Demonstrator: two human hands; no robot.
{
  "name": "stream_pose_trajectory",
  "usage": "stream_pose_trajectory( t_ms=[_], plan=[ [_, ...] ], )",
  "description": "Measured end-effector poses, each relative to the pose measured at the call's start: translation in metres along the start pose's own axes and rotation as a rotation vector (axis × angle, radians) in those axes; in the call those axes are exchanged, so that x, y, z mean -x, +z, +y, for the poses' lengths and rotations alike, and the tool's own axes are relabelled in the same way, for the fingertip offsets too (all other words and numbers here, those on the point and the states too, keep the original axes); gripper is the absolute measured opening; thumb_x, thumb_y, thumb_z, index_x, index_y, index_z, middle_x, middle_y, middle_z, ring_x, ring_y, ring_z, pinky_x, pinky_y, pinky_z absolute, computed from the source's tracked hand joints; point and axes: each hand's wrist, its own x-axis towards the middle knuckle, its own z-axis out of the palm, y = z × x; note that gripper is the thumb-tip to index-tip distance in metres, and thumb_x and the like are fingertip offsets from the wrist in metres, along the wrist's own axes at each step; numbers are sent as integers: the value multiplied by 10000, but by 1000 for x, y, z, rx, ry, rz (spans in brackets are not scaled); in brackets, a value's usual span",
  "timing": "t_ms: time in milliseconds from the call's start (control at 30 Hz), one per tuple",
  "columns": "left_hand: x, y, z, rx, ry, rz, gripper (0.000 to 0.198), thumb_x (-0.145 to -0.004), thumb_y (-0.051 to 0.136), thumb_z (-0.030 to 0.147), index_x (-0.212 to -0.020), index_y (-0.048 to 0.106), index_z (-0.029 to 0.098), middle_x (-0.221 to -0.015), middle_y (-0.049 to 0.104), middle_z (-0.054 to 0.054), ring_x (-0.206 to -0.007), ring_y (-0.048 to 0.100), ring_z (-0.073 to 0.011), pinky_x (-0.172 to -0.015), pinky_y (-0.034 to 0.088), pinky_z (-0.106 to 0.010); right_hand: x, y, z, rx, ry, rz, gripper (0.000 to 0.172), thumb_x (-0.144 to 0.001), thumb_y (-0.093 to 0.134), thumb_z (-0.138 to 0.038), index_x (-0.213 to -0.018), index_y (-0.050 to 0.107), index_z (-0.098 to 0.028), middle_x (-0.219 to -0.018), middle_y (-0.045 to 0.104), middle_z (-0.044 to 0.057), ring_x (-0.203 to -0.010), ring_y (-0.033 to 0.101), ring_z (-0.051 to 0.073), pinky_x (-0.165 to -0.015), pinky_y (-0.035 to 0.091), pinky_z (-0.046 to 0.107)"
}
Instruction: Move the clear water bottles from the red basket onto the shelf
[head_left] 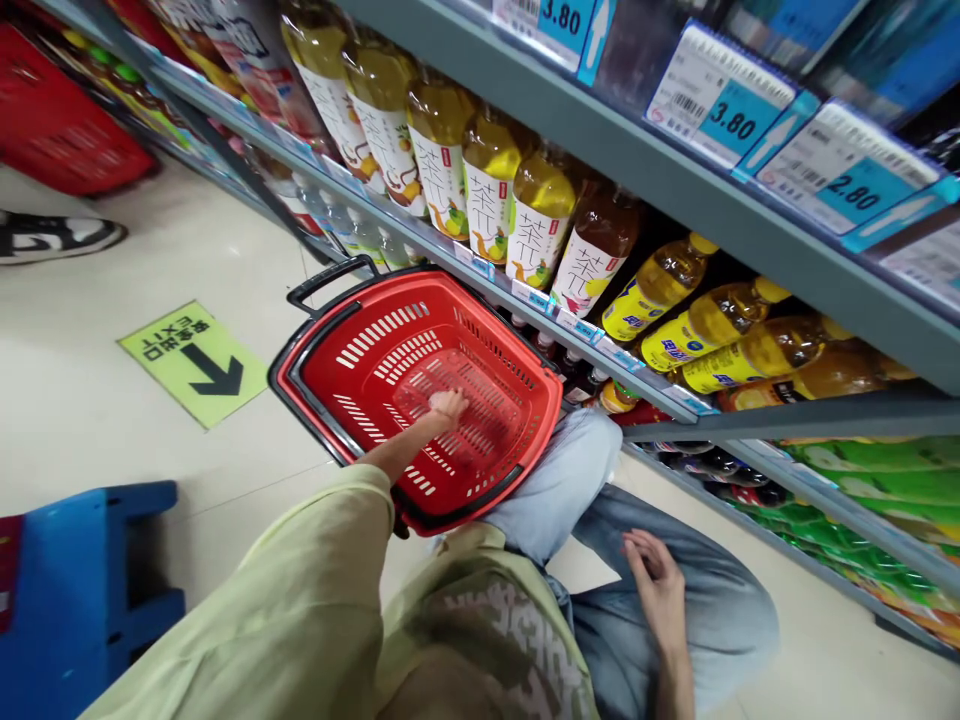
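Note:
A red shopping basket (352, 375) with a black rim stands tilted in front of the shelves, its slotted inside facing up. Deep in it, near the bottom, is my left hand (448, 408), its fingers drawn together; something small and pale shows by the fingertips, too blurred to name. My right hand (654, 565) hovers over my jeans at the right knee, fingers curled loosely with a gap to the thumb and nothing between them. The basket's right end meets my other knee.
Shelves with tea bottles (536, 235) and yellow-labelled bottles (679, 325) run along the right, grey edges close to the basket. A blue stool (67, 590) stands lower left. A floor sticker (195, 362), another person's shoe (56, 237) and a red crate (60, 120) are at left.

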Motion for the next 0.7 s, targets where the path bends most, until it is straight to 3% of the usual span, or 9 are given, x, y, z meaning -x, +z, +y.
stream_pose_trajectory(
  t_ms=[100, 233, 467, 600, 700],
  plan=[
    [4, -22, -12, -164, -56, -198, 336, -852, 780, 247, -1138, 669, 111, -1259, 631, -149, -1169, 604, -307, -997, 520, -505, 2, -1, 4, -27, -29, 8, 525, -808, 757, -583, -1100, 704, -150, -1066, 783, 153, -922, 751, 277, -822, 612, 389],
    [22, -44, -6, -261, 45, -308, 501, -626, 801, 62, -1113, 688, 100, -1298, 612, -226, -1228, 565, -376, -979, 495, -446, 5, -3, 8, -78, -62, 9, 520, -815, 759, -576, -1105, 701, -149, -1067, 784, 152, -904, 750, 266, -824, 613, 386],
    [41, -85, 37, -270, 251, -346, 315, -621, 756, 170, -930, 692, 175, -1004, 703, -97, -927, 657, -273, -814, 486, -326, 9, -3, 19, -129, -83, -8, 509, -839, 743, -575, -1125, 688, -158, -1083, 780, 145, -939, 749, 264, -855, 603, 388],
    [45, -132, 69, -258, 374, -312, 333, -606, 800, 237, -902, 660, 177, -941, 700, -56, -867, 628, -237, -748, 425, -282, 8, 5, 22, -176, -99, 6, 482, -837, 743, -569, -1093, 697, -163, -1063, 782, 143, -921, 753, 262, -833, 605, 385],
    [52, -173, 109, -231, 524, -269, 354, -589, 821, 257, -882, 637, 183, -928, 682, -35, -813, 588, -213, -699, 371, -281, 8, 18, 14, -226, -115, 6, 465, -840, 740, -562, -1071, 702, -161, -1035, 787, 144, -893, 757, 262, -798, 609, 379]
  ],
)
